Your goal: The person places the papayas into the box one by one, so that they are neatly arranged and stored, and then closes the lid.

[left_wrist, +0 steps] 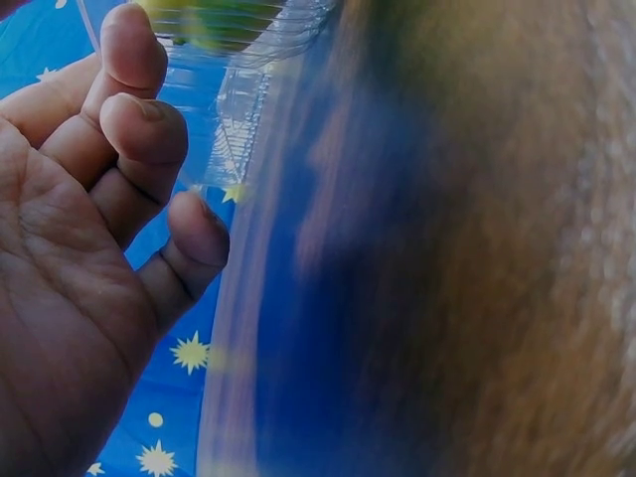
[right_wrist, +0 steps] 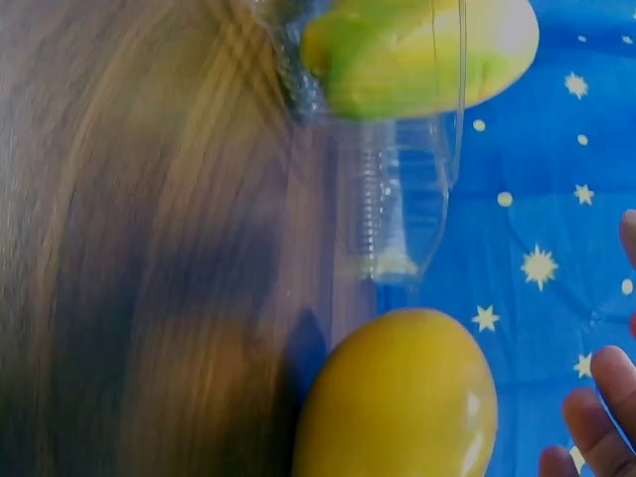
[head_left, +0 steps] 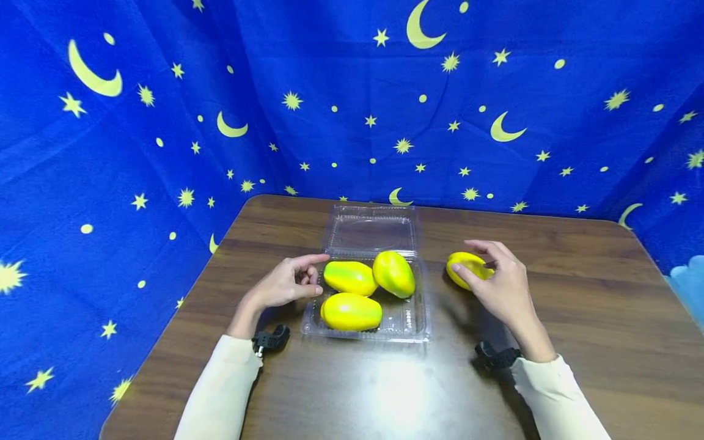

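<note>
A clear plastic clamshell box (head_left: 404,333) lies on the table with its lid (head_left: 374,229) folded back. Inside are three yellow-green mangoes: one at the back left (head_left: 349,278), one at the right (head_left: 393,274) and one in front (head_left: 351,311). My left hand (head_left: 283,284) is at the box's left side, index finger and thumb reaching to its edge, the other fingers loosely bent. To the right of the box, a fourth mango (head_left: 466,269) rests on the table. Around it my right hand (head_left: 505,284) is spread; in the right wrist view, the visible fingers (right_wrist: 613,383) stand apart from this mango.
The brown wooden table (head_left: 583,293) has rounded far corners. A blue cloth (head_left: 352,79) with yellow moons and stars hangs behind it and at the sides. Black wrist bands (head_left: 271,338) are on both wrists. Light glares off the table's front.
</note>
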Tool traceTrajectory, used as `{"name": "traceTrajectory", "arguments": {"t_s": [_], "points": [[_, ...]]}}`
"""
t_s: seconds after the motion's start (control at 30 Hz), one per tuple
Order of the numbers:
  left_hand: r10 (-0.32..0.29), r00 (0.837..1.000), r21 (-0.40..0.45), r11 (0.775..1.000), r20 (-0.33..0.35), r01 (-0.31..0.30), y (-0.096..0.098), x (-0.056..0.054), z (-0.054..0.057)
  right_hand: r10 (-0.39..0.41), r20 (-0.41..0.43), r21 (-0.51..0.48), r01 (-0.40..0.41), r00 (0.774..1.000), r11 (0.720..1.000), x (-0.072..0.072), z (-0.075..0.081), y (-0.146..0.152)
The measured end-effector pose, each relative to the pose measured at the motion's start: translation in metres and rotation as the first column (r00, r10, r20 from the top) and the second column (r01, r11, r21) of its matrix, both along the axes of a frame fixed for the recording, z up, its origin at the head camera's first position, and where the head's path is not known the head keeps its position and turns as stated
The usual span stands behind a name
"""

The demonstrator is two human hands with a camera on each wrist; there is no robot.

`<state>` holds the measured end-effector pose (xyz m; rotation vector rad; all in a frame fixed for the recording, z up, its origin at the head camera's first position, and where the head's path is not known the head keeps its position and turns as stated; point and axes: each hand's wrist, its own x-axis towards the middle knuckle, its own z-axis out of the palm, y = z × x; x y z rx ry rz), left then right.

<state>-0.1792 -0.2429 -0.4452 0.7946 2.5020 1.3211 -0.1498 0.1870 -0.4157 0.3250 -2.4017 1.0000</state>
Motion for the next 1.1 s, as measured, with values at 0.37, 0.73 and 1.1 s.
{"name": "traceTrajectory", "arguments": {"t_s": [0.37, 0.73, 1.1], "points": [[-0.002, 1.000, 0.016, 1.000, 0.013, 0.002, -0.002, 0.003, -0.002, -0.023, 0.048, -0.007, 0.023, 0.999, 1.000, -0.003, -0.004, 0.015], [-0.005, 1.000, 0.026, 1.000, 0.018, 0.004, -0.002, 0.001, 0.003, -0.034, 0.112, 0.063, 0.027, 0.993, 0.998, -0.009, -0.010, 0.023], [-0.013, 1.000, 0.030, 0.999, -0.003, 0.013, -0.002, 0.000, 0.001, -0.035, 0.183, 0.066, 0.023, 0.983, 0.998, -0.011, -0.022, 0.026]]}}
